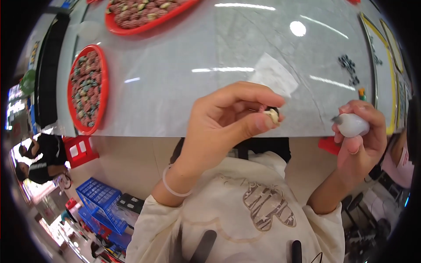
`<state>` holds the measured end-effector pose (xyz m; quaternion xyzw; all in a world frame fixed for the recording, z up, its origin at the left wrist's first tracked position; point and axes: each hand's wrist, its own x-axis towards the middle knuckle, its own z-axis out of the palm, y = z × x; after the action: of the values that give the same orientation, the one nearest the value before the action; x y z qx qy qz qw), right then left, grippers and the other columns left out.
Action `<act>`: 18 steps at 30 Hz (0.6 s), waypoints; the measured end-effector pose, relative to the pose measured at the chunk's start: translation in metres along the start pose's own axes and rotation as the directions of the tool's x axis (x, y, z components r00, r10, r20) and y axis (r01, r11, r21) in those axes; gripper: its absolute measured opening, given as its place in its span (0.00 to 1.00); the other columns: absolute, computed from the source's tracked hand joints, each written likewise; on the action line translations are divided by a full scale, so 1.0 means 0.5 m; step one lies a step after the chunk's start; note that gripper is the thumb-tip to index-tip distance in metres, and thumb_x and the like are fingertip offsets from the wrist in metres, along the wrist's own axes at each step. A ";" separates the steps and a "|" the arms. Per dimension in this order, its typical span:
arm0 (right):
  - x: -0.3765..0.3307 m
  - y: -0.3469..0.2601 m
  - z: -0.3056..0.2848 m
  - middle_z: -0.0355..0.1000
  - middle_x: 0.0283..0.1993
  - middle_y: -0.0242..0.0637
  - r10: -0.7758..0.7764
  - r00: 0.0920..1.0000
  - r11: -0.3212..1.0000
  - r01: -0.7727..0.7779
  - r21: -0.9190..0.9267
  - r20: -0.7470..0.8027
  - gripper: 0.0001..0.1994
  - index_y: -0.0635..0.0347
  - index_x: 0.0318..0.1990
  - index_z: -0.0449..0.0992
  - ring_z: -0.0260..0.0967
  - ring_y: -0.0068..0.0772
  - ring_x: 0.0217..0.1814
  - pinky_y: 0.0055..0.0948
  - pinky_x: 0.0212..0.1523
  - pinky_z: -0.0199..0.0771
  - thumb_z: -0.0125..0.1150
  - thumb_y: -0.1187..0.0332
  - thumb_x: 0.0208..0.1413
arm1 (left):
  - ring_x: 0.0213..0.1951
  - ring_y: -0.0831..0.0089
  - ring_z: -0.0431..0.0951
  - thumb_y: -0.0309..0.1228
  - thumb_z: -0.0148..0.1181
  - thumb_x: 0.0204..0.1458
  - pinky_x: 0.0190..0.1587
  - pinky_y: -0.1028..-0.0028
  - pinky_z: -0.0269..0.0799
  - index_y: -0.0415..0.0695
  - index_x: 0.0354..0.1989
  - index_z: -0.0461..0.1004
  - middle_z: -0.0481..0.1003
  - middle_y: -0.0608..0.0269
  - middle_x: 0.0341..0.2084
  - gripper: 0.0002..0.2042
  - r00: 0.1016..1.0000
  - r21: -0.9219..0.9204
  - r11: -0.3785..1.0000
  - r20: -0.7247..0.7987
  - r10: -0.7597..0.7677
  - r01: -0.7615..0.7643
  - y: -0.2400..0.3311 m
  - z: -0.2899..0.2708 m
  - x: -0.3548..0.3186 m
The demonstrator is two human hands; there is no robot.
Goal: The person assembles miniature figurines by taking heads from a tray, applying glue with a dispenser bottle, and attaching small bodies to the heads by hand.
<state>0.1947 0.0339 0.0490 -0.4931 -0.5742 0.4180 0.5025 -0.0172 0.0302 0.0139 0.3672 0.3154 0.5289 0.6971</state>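
Head view. Landmark: a thin white square of paper (275, 75), lying flat on the grey, marble-veined tabletop (171, 57).

Item, left hand (210, 131): nearer the wearer than the paper and somewhat left of it; fingers curled, index finger and thumb pinched together on a small lumpy piece in pink, cream and black (272, 115). Piece raised in the fingertips, just below the paper as seen; its full shape is covered by the fingers. Pale translucent band (165, 179) around the wrist.

Item, right hand (367, 147): right of the paper and nearer the wearer; fingers bent around a rounded, whitish squeeze bottle (354, 126) with a narrow dark-grey tip, the tip pointing left. Bottle and small piece well apart.

Item, red oval plastic tray (104, 83): far left of the paper; filled with small pink, blue-green and dark pieces.

Item, second red rounded tray (131, 31): left of the paper and farther from the wearer, cut by the frame edge; heaped with pink and cream pieces.

Item, loose cluster of small dark pieces (347, 65): right of the paper, on the tabletop.

Item, small orange-and-green object (362, 93): right of the paper, near the right hand; kind unclear.
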 end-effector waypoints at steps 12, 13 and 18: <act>-0.006 -0.002 -0.023 0.63 0.35 0.44 -0.092 0.990 0.995 0.094 -0.016 0.110 0.24 0.67 0.39 0.63 0.60 0.31 0.39 0.24 0.38 0.60 0.56 0.53 0.45 | 0.33 0.71 0.71 0.34 0.59 0.43 0.32 0.79 0.72 0.37 0.36 0.65 0.68 0.52 0.33 0.16 0.998 0.030 0.999 -0.064 -0.026 0.028 -0.012 0.035 -0.017; -0.005 0.000 -0.022 0.63 0.34 0.45 -0.112 0.986 0.993 0.115 -0.019 0.124 0.24 0.67 0.39 0.63 0.60 0.31 0.38 0.24 0.37 0.61 0.56 0.53 0.45 | 0.33 0.71 0.71 0.35 0.59 0.42 0.32 0.79 0.72 0.37 0.36 0.65 0.68 0.52 0.33 0.17 0.998 0.030 0.999 -0.057 -0.016 0.018 -0.014 0.036 -0.018; -0.018 0.003 -0.014 0.65 0.33 0.47 -0.214 0.973 0.974 0.219 -0.049 0.089 0.24 0.68 0.39 0.64 0.60 0.30 0.35 0.24 0.34 0.61 0.57 0.54 0.44 | 0.33 0.70 0.71 0.35 0.59 0.42 0.32 0.80 0.72 0.37 0.37 0.65 0.68 0.52 0.34 0.17 0.998 0.045 0.999 -0.055 -0.015 0.017 -0.019 0.037 -0.022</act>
<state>0.2019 0.0252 0.0472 -0.4242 -0.6571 0.3638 0.5059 0.0001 0.0149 0.0164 0.3658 0.3492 0.5258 0.6839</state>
